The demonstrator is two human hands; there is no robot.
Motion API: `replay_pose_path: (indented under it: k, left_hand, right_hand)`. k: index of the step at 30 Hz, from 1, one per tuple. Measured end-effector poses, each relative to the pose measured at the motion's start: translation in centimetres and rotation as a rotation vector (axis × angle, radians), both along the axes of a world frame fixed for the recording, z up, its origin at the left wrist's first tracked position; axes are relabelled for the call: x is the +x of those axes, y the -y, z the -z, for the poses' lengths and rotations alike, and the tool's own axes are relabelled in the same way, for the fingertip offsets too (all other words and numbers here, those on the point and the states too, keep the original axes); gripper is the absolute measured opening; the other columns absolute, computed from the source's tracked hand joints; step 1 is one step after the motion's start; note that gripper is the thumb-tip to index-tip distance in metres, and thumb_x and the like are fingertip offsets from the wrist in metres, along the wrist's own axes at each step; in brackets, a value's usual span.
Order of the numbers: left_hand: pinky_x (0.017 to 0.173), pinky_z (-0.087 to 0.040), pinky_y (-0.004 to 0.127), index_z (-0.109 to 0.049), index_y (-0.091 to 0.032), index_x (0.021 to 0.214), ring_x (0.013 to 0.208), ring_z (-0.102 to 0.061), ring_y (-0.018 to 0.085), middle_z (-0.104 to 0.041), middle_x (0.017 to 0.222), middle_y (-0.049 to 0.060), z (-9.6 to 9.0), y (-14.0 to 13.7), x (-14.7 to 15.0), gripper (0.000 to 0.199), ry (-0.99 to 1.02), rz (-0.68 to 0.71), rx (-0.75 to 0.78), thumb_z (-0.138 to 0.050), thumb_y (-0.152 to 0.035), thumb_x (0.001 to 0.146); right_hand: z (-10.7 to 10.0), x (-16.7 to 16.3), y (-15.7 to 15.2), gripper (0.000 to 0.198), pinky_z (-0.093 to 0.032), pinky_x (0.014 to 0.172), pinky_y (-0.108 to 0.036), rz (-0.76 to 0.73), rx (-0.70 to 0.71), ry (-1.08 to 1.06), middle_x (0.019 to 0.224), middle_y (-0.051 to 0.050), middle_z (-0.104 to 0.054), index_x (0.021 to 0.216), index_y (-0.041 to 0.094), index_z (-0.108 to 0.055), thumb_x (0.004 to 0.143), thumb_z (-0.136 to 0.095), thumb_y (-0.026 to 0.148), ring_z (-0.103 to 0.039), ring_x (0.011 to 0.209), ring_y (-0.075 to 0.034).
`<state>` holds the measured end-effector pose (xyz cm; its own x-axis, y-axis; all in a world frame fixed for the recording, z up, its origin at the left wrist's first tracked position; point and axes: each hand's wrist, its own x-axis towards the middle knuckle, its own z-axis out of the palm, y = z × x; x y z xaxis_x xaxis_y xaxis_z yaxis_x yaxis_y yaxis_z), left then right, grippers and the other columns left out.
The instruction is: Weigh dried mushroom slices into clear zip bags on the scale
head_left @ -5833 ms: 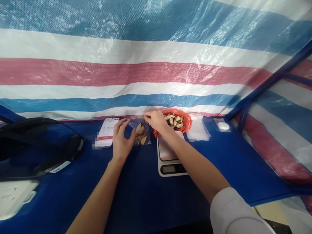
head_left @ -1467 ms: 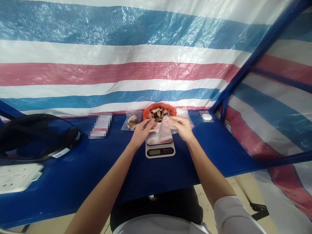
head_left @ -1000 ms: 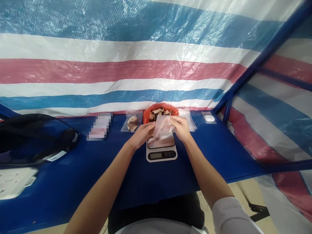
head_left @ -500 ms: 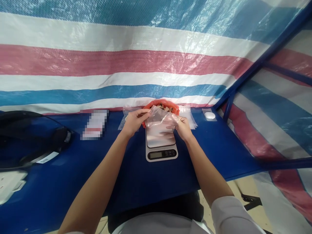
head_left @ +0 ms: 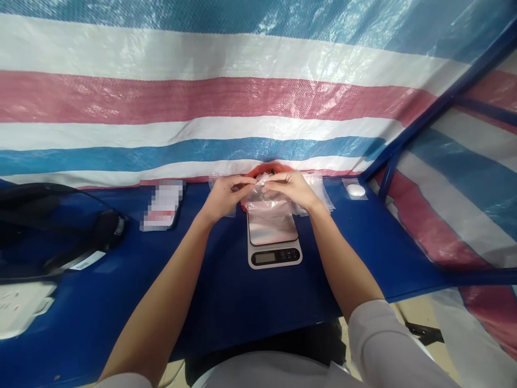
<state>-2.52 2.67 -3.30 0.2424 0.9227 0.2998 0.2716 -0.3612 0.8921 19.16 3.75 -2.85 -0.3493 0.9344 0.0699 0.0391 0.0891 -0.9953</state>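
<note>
A clear plastic bag [head_left: 266, 203] hangs between my hands, over the back of a digital kitchen scale [head_left: 274, 237]. My left hand [head_left: 226, 195] pinches the bag's upper edge on one side. From the other side my right hand [head_left: 294, 188] pinches the same edge, its fingertips close to those of the left. Behind the hands is a red plastic bag [head_left: 270, 168] with brownish pieces in it, mostly hidden now. More clear bags [head_left: 319, 189] lie right of it, and another clear bag [head_left: 231, 211] is partly covered by my left hand.
A blurred-out flat item [head_left: 163, 205] lies to the left, near a black headset-like object [head_left: 100, 237] and a white power strip [head_left: 24, 307]. On the right is a white round object [head_left: 355, 191] on a small clear bag. A striped tarp [head_left: 242, 97] backs the blue table [head_left: 234, 302].
My hands have come closer together at the bag's top edge, the right one moving left. The clear bag is now bunched between the fingers. The view has shifted slightly.
</note>
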Motion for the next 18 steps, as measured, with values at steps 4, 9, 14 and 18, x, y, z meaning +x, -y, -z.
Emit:
replay_pose_path:
  k: [4, 9, 14, 18]
  left_hand:
    - [0.088, -0.053, 0.030, -0.082, -0.019, 0.095, 0.092, -0.070, 0.022, -0.079, 0.099, 0.007, 0.7, -0.3, -0.3, 0.033, 0.122, -0.037, -0.088, -0.081, -0.046, 0.076]
    - [0.073, -0.054, 0.028, -0.079, -0.015, 0.093, 0.070, -0.067, 0.016, -0.074, 0.081, 0.007, 1.5, -0.4, -0.8, 0.042, 0.210, 0.042, -0.382, -0.080, -0.054, 0.078]
    - [0.071, -0.056, 0.028, -0.075, -0.012, 0.080, 0.068, -0.066, 0.015, -0.072, 0.078, 0.007, 1.6, -0.5, -0.6, 0.038, 0.453, 0.077, -0.526, -0.088, -0.047, 0.070]
    - [0.060, -0.052, 0.026, -0.072, -0.015, 0.074, 0.061, -0.062, 0.014, -0.070, 0.070, 0.005, 1.3, -0.5, -0.5, 0.039, 0.417, 0.026, -0.430, -0.088, -0.050, 0.069]
  right_hand:
    - [0.8, 0.0, -0.4, 0.030, -0.062, 0.070, -0.031, -0.026, -0.005, -0.078, 0.082, -0.002, -0.080, 0.087, 0.021, -0.082, 0.070, -0.085, 0.046, -0.076, 0.073, -0.019]
    - [0.9, 0.2, -0.5, 0.028, -0.063, 0.069, -0.032, 0.045, 0.017, -0.156, 0.080, -0.001, -0.079, 0.088, 0.023, -0.082, 0.070, -0.085, 0.045, -0.075, 0.074, -0.018]
    - [1.5, 0.1, -0.9, 0.029, -0.062, 0.060, -0.029, 0.083, 0.005, -0.215, 0.083, -0.001, -0.079, 0.088, 0.024, -0.082, 0.070, -0.085, 0.046, -0.076, 0.076, -0.019]
    - [1.5, 0.1, -0.8, 0.032, -0.061, 0.059, -0.029, 0.052, -0.031, -0.169, 0.079, -0.002, -0.079, 0.084, 0.022, -0.081, 0.069, -0.085, 0.050, -0.075, 0.074, -0.020]
